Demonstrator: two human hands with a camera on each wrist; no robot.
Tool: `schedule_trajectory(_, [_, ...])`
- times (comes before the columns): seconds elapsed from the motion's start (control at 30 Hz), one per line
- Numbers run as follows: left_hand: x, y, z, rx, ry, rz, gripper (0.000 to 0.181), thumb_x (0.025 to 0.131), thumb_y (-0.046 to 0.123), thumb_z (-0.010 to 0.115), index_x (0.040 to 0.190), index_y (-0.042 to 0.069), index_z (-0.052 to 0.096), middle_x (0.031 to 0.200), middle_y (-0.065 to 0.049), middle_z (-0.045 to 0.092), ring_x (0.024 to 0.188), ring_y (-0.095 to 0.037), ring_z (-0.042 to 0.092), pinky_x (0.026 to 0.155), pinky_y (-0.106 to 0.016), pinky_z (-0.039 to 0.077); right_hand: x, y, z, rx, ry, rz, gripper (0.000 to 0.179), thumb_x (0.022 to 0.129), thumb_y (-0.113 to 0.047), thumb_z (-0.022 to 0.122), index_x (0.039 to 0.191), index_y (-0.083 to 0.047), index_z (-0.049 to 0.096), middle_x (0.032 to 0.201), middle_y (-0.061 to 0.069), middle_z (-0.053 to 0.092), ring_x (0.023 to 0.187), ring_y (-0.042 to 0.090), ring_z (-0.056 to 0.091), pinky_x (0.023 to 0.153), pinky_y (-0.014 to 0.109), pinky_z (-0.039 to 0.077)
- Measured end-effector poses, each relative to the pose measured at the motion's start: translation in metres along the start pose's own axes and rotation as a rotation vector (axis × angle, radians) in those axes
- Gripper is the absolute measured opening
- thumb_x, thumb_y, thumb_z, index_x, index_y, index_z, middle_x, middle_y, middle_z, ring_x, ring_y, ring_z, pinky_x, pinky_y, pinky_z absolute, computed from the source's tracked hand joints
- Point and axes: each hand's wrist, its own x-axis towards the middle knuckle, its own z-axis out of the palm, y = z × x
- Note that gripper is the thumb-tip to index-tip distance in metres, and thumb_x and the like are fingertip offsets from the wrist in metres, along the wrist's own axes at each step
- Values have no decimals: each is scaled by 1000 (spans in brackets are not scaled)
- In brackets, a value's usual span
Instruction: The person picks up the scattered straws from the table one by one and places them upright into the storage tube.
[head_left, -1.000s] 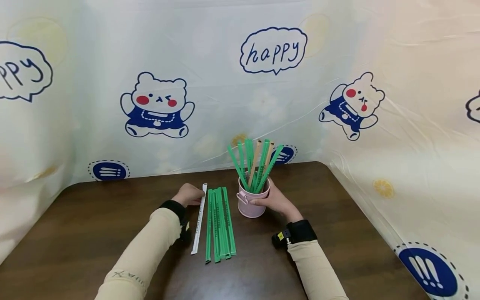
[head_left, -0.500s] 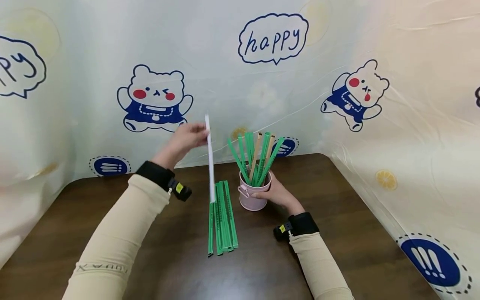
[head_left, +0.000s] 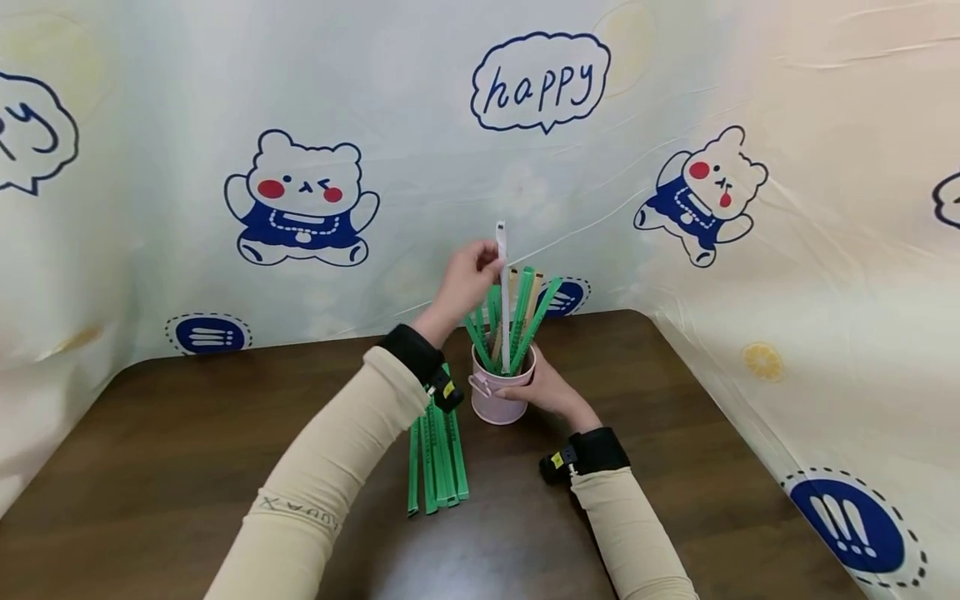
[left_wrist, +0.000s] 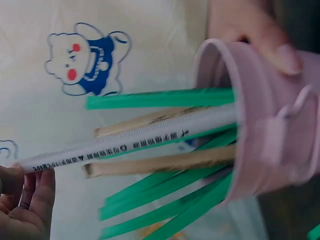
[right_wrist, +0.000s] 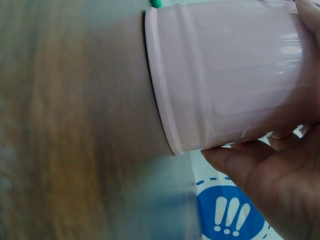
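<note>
My left hand (head_left: 467, 282) pinches a white paper-wrapped straw (head_left: 503, 304) near its upper end. The straw stands almost upright, and its lower end is at the mouth of a small pink bucket (head_left: 497, 407). Printed lettering runs along its wrapper in the left wrist view, where the lower end passes behind the rim (left_wrist: 235, 75). My right hand (head_left: 557, 388) grips the bucket from the right side, with the thumb across its front. Several green straws (head_left: 528, 325) and a few tan straws (left_wrist: 165, 162) lean in the bucket around the white one.
Several green wrapped straws (head_left: 438, 458) lie side by side on the brown table (head_left: 187, 467), left of the bucket, partly under my left forearm. A patterned cloth (head_left: 420, 100) hangs behind the table and along its right side.
My left hand has lifted the white straw off the table, then carried it right to the bucket's mouth. The right hand keeps its grip on the bucket.
</note>
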Motion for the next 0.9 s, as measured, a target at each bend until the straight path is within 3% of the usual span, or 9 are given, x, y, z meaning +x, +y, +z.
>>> schedule_trajectory(0.1, [-4,-16,10,72,22,-18,27,106,7,53,129,-5,60,122,-24,65,107,-33,64,94,-42,58,-1,1,3,-7,-26,-11,103,85,-10,81,161,-16,13,159,18,35,142,35,42,124,57,33])
schedule_trajectory(0.23, [-7,-26,17,139,47,-21,27,106,10,55,129,-3,61,121,-22,65,105,-32,61,91,-43,56,0,3,2,-18,-35,-22,100,85,-10,81,161,-16,15,159,18,37,141,35,44,123,57,34])
schedule_trajectory(0.53, [-12,-48,26,215,-22,-34,31,104,11,59,130,-4,63,121,-23,69,113,-34,65,98,-43,57,2,6,-4,-21,-28,-37,102,86,-9,80,162,-15,13,160,19,36,144,37,43,124,57,33])
schedule_trajectory(0.73, [-16,-52,22,157,-42,-81,37,104,15,56,138,1,61,126,-23,68,115,-35,66,94,-43,58,1,6,-3,-3,-31,-43,104,86,-9,80,163,-17,12,162,18,35,145,37,41,124,57,33])
schedule_trajectory(0.9, [-22,-46,3,84,-34,-71,40,108,16,50,144,2,55,126,-24,65,111,-37,64,92,-43,54,0,2,-4,-20,-14,-21,105,85,-10,82,162,-18,11,162,16,32,145,36,40,123,57,33])
